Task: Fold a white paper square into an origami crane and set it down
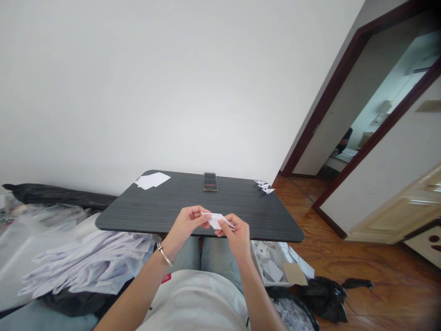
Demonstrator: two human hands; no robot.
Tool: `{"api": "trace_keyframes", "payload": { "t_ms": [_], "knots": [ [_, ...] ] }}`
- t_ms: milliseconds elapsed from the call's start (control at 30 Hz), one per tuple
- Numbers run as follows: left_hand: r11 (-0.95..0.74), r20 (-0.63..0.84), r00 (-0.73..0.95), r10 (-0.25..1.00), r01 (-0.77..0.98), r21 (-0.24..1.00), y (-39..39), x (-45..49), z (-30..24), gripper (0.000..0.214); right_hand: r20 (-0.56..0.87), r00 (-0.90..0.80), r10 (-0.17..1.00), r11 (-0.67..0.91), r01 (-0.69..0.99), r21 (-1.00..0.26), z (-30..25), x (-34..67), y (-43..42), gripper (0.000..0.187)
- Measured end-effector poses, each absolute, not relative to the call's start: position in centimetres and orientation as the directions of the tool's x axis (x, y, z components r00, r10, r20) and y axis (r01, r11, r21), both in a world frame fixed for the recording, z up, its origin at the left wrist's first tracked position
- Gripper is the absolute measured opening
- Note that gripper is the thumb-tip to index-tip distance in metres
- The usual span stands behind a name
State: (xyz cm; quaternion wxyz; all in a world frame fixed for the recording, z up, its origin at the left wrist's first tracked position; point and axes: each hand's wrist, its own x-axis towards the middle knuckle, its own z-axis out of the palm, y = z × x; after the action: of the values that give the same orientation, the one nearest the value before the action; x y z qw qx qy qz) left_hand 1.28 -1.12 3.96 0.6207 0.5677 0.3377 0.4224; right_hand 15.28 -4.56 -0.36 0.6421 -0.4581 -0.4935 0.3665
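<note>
Both my hands hold one small folded piece of white paper point(216, 219) just above the near edge of a dark grey table point(165, 211). My left hand point(188, 223), with a metal bracelet on its wrist, pinches the paper's left end. The right end is pinched by the fingers of my right hand point(237, 232). Further back on the table lie loose white sheets point(152, 180) at the far left, a phone point(210, 181) at the far middle, and a few small folded paper pieces point(264, 186) at the far right corner.
A heap of white paper sheets point(86, 266) lies on plastic at my left. A box of paper bits point(275, 269) and a black bag point(324, 299) sit on the wooden floor at the right. An open doorway point(372, 124) stands beyond, a white wall ahead.
</note>
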Motion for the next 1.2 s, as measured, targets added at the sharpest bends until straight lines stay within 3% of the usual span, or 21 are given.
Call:
{"api": "trace_keyframes", "payload": {
  "t_ms": [500, 800, 1200],
  "knots": [
    [0.036, 0.043, 0.447, 0.894, -0.166, 0.985, -0.70, 1.03, 3.41, 0.023, 0.303, 0.254, 0.918, 0.316, -0.010, -0.949, -0.31, 15.33, -4.49, 0.026],
    [0.055, 0.008, 0.426, 0.905, -0.136, 0.989, -0.39, 0.49, 3.62, 0.025, 0.345, 0.279, 0.896, 0.330, 0.100, -0.939, -0.25, 15.33, -4.61, 0.026],
    [-0.005, 0.068, 0.451, 0.890, -0.140, 0.990, -0.34, 0.35, 3.42, 0.025, 0.305, 0.242, 0.921, 0.316, -0.006, -0.949, -0.29, 15.54, -4.52, 0.025]
  ]
}}
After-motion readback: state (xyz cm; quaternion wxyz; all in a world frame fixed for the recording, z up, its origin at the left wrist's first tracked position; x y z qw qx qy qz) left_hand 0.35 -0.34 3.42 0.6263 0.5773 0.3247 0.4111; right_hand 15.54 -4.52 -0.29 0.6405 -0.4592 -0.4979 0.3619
